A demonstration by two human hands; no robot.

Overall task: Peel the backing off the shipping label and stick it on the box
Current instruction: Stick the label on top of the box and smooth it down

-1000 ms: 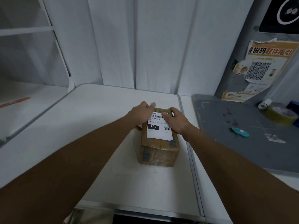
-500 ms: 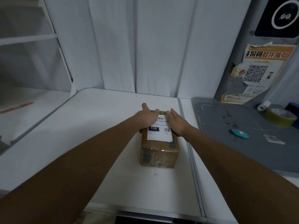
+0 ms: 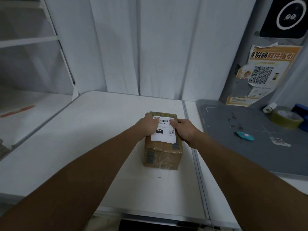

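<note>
Head: left hand [image 3: 148, 126], right hand [image 3: 184, 129] flat, pressing label [image 3: 164, 133] onto box [image 3: 163, 152].

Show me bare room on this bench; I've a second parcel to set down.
Bare: the white table left of the box, out to its left rim, and the strip between the box and the near edge. Crowded: the grey mat on the right, with the teal cutter, tape roll and scraps.

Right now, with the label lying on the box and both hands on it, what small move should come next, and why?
Probably slide both thumbs toward the near edge of the label. It already lies on top of the box, with the left hand and right hand pressing near its far end by the barcode; the near half looks unpressed.
</note>
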